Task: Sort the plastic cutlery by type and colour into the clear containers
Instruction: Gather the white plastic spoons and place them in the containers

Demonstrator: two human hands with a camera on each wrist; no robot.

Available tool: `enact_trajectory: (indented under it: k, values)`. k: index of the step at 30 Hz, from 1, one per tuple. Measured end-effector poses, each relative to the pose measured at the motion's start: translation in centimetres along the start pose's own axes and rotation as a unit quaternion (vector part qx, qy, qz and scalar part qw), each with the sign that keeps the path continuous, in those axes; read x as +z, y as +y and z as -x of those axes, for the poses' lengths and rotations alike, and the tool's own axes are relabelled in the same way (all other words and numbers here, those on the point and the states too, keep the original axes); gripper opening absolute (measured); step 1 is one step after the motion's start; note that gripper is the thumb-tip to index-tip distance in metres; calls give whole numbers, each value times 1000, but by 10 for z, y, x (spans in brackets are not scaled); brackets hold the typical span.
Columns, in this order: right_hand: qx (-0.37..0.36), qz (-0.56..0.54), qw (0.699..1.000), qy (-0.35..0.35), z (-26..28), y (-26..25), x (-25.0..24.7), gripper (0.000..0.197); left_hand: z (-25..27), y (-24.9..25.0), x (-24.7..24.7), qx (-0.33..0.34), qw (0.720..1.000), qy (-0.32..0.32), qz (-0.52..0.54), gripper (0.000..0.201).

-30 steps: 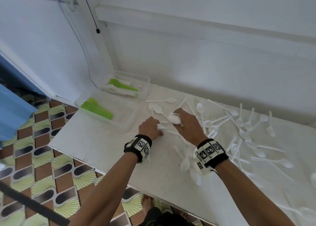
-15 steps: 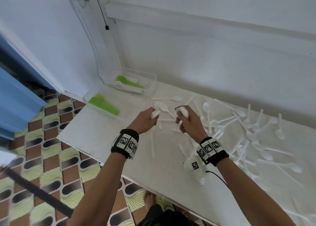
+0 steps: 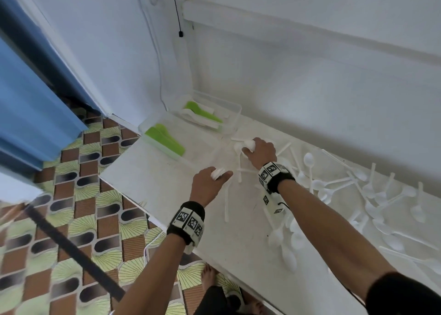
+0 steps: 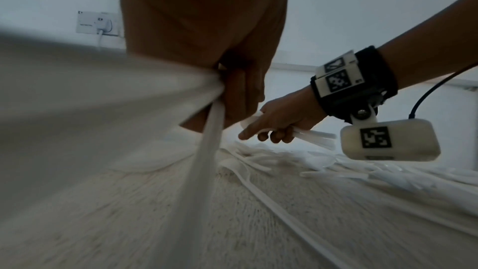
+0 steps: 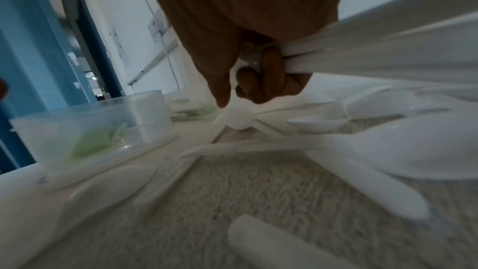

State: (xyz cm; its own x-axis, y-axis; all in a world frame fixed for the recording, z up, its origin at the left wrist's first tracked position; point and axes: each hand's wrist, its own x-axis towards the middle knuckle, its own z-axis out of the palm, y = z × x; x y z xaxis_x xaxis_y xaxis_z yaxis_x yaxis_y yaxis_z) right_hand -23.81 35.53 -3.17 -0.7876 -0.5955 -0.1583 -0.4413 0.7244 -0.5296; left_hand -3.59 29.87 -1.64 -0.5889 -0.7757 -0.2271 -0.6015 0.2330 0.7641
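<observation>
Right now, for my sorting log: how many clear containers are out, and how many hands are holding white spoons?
Clear containers: 2, the near container and the far container.
Hands gripping white spoons: 2, the left hand and the right hand.
Total: 4.
The loose spoons on the table overlap too much to count exactly.
</observation>
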Motion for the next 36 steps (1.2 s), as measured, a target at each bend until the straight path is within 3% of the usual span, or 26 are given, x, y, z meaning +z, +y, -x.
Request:
enact_trajectory:
  k: [2, 6, 12, 17, 21, 26, 31, 33, 36]
  values:
    - [-13, 55, 998, -35, -10, 1, 4, 46, -4, -5, 2, -10, 1000, 3, 10, 54]
    - [-19, 47, 997, -56, -16, 12, 11, 54, -15, -12, 7, -43, 998, -2, -43, 37]
    - [-84, -43, 994, 46, 1, 7, -11, 34, -21, -1, 30, -77, 987, -28, -141, 58]
    - [-158, -128, 972, 121, 17, -2, -43, 23, -24, 10, 35, -83, 985, -22, -147, 49]
    - [-135, -201, 961, 129, 27, -4, -62, 30, -24, 17, 34, -30, 996, -20, -76, 23]
    - [-102, -318, 942, 47, 55, 0, -70, 18, -22, 41, 25, 42, 998, -27, 36, 34]
    - [49, -395, 918, 3, 70, 5, -56, 29, -22, 60, 22, 57, 977, -117, 171, 24]
    - [65, -406, 911, -21, 72, 6, -54, 40, -25, 59, 24, 72, 974, -117, 182, 18]
    - [66, -412, 908, -35, 74, 11, -53, 34, -28, 60, 27, 97, 974, -95, 179, 25]
